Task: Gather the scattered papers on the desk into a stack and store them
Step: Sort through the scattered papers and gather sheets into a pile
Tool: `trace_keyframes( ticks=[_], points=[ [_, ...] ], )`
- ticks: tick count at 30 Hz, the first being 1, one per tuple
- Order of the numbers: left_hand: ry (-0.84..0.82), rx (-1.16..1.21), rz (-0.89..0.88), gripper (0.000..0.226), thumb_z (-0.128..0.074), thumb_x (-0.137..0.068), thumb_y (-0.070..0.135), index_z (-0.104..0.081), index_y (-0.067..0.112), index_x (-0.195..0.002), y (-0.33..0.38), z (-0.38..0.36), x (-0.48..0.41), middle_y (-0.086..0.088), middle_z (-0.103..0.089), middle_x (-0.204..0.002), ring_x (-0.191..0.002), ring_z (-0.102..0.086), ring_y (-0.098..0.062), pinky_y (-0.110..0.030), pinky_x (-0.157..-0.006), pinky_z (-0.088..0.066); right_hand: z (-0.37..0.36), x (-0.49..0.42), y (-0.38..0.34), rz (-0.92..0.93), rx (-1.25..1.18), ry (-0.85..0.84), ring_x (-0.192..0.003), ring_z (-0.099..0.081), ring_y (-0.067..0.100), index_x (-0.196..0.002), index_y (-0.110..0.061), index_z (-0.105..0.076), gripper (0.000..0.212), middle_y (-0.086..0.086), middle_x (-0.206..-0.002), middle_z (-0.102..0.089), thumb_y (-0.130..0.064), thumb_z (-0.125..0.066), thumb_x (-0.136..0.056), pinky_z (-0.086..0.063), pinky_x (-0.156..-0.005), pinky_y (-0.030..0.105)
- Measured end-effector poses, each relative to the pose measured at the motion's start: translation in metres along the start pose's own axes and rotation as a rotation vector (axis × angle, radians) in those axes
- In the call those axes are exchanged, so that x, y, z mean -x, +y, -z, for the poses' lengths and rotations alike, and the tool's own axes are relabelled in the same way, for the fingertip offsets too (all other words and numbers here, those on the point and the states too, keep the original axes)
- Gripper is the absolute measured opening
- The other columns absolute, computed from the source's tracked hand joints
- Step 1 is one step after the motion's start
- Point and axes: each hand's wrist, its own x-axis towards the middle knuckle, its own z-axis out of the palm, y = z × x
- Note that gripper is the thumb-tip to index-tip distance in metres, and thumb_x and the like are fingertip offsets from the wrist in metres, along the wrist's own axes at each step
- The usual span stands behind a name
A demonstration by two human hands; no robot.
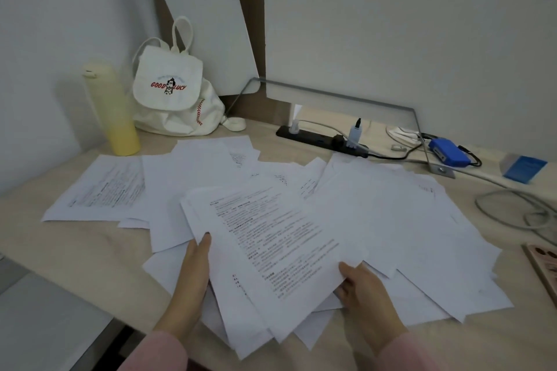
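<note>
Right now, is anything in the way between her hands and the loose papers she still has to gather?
Nothing visible. Both the left hand and right hand already hold a printed sheet, and the other scattered papers lie open around it. The yellow bottle stands behind them.

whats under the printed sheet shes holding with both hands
Under the printed sheet lie more overlapping white papers, fanned out on the desk. What they cover cannot be seen.

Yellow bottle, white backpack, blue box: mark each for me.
yellow bottle (116, 117), head view, middle of its body
white backpack (168, 90), head view, printed front flap
blue box (450, 153), head view, its top face
</note>
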Motion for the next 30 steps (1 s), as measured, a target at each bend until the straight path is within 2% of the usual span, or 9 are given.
trace_keyframes(
  ticks=[8, 11, 14, 17, 19, 22, 25, 28, 30],
  points=[
    [-0.041, -0.110, -0.054, 0.043, -0.054, -0.092, 0.015, -0.046, 0.023, -0.133, -0.007, 0.003, -0.003, 0.000, -0.061, -0.124, -0.112, -0.059, -0.022, -0.044, -0.097, -0.047, -0.007, 0.015, -0.005, -0.023, 0.286, -0.214, -0.080, -0.071, 0.026, -0.095, 0.000, -0.064, 0.015, 0.016, -0.094, -0.073, 0.000, -0.050, -0.091, -0.058, -0.061, 0.025],
    [-0.023, -0.136, -0.049, 0.046, -0.052, -0.090, 0.010, -0.044, 0.024, -0.134, -0.008, 0.002, -0.005, 0.001, -0.060, -0.124, -0.109, -0.058, -0.020, -0.039, -0.092, -0.048, 0.008, 0.008, -0.017, 0.214, 0.544, -0.022, -0.068, -0.068, 0.021, -0.090, -0.003, -0.063, 0.008, 0.015, -0.080, -0.071, -0.007, -0.056, -0.089, -0.056, -0.062, 0.028],
    [-0.010, -0.152, -0.045, 0.044, -0.049, -0.091, 0.009, -0.043, 0.022, -0.132, -0.008, 0.001, -0.005, -0.001, -0.059, -0.122, -0.108, -0.057, -0.020, -0.039, -0.091, -0.048, 0.031, -0.010, -0.029, 0.617, 1.081, 0.259, -0.097, -0.060, 0.024, -0.115, -0.011, -0.059, 0.028, 0.007, -0.103, -0.064, -0.012, -0.060, -0.087, -0.044, -0.079, 0.026],
    [0.020, -0.135, -0.047, 0.037, -0.045, -0.092, 0.010, -0.045, 0.019, -0.128, -0.005, -0.001, -0.003, -0.002, -0.061, -0.116, -0.100, -0.059, -0.018, -0.032, -0.075, -0.049, 0.048, -0.028, -0.032, 0.607, 1.446, 0.248, -0.133, -0.034, 0.028, -0.138, -0.014, -0.039, 0.056, 0.009, -0.146, -0.037, -0.030, -0.059, -0.089, -0.031, -0.106, 0.032],
    [0.032, -0.124, -0.060, 0.030, -0.044, -0.092, 0.011, -0.048, 0.021, -0.120, 0.000, -0.002, -0.003, 0.003, -0.061, -0.107, -0.093, -0.059, -0.014, -0.028, -0.065, -0.047, 0.053, -0.036, -0.030, 0.562, 1.599, 0.236, -0.139, -0.028, 0.023, -0.144, -0.018, -0.029, 0.062, 0.006, -0.152, -0.029, -0.040, -0.051, -0.091, -0.027, -0.110, 0.031],
    [0.037, -0.139, -0.110, 0.021, -0.044, -0.093, 0.013, -0.049, 0.031, -0.102, 0.009, -0.002, -0.009, 0.010, -0.059, -0.097, -0.086, -0.057, -0.008, -0.026, -0.061, -0.042, 0.057, -0.043, -0.025, 0.629, 1.740, 0.286, -0.128, -0.044, 0.018, -0.142, -0.020, -0.032, 0.051, 0.000, -0.144, -0.044, -0.036, -0.042, -0.095, -0.041, -0.095, 0.027],
    [0.042, -0.192, -0.141, 0.025, -0.043, -0.094, 0.013, -0.045, 0.027, -0.114, 0.012, 0.004, -0.018, 0.012, -0.058, -0.100, -0.089, -0.056, -0.007, -0.025, -0.065, -0.043, 0.059, -0.047, -0.027, 0.684, 1.757, 0.354, -0.114, -0.056, 0.018, -0.136, -0.021, -0.043, 0.040, -0.002, -0.132, -0.056, -0.023, -0.041, -0.096, -0.045, -0.085, 0.028],
    [0.060, -0.261, -0.134, 0.028, -0.043, -0.094, 0.014, -0.044, 0.024, -0.120, 0.005, 0.014, -0.022, 0.006, -0.059, -0.104, -0.090, -0.056, -0.011, -0.026, -0.066, -0.043, 0.057, -0.048, -0.036, 0.655, 1.529, 0.441, -0.079, -0.058, 0.022, -0.112, -0.015, -0.062, 0.027, 0.002, -0.088, -0.064, -0.016, -0.041, -0.096, -0.045, -0.071, 0.031],
    [0.079, -0.313, -0.142, 0.028, -0.043, -0.094, 0.014, -0.043, 0.023, -0.120, 0.000, 0.018, -0.023, 0.004, -0.057, -0.104, -0.088, -0.055, -0.010, -0.026, -0.067, -0.041, 0.052, -0.043, -0.047, 0.683, 1.356, 0.466, -0.063, -0.051, 0.024, -0.087, -0.011, -0.060, 0.022, 0.005, -0.069, -0.058, -0.015, -0.041, -0.096, -0.040, -0.058, 0.032]
  ],
)
